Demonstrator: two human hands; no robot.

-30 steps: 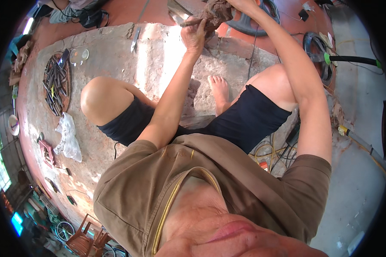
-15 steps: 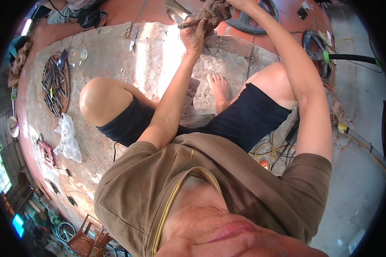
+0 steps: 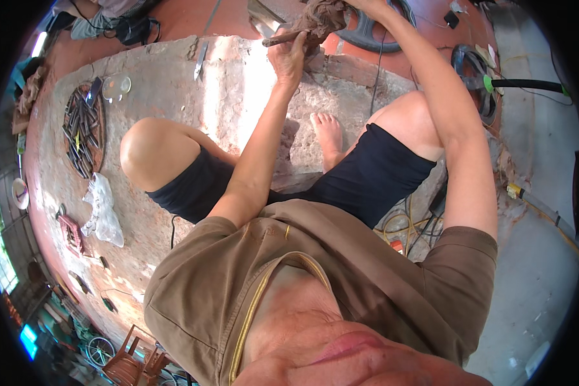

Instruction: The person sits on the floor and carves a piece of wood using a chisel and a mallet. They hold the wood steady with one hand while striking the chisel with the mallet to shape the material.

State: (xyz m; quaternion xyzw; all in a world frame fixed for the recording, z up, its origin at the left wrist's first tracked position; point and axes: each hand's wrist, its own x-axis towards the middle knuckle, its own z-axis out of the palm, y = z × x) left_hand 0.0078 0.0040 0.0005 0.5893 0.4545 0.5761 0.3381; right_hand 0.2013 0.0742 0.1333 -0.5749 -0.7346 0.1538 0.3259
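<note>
My left hand [image 3: 288, 64] is closed around a brown stick-shaped tool [image 3: 280, 39], whose blunt end sticks out to the left. The tool's other end runs toward a dark brown carved piece [image 3: 323, 22] with a rough, knobbly surface, and it is hidden there. At the top edge, my right hand [image 3: 369, 8] lies against the far right side of this carved piece. Its fingers are mostly cut off by the picture's edge, so their grip does not show. Just left of the carved piece leans a flat-sided block [image 3: 264, 18].
On the left, a shallow basket [image 3: 101, 138] holds several dark, slim tools, beside a clear plastic bag [image 3: 104, 209]. A knife [image 3: 201, 61] lies on the worn slab [image 3: 164, 83]. A black ring-shaped rim [image 3: 360, 35] and cables are at the right. My bare foot [image 3: 328, 135] rests nearby.
The tool in my left hand has shifted slightly, its blunt end now sticking out a little farther left and lower. The right arm and the carved piece have barely moved.
</note>
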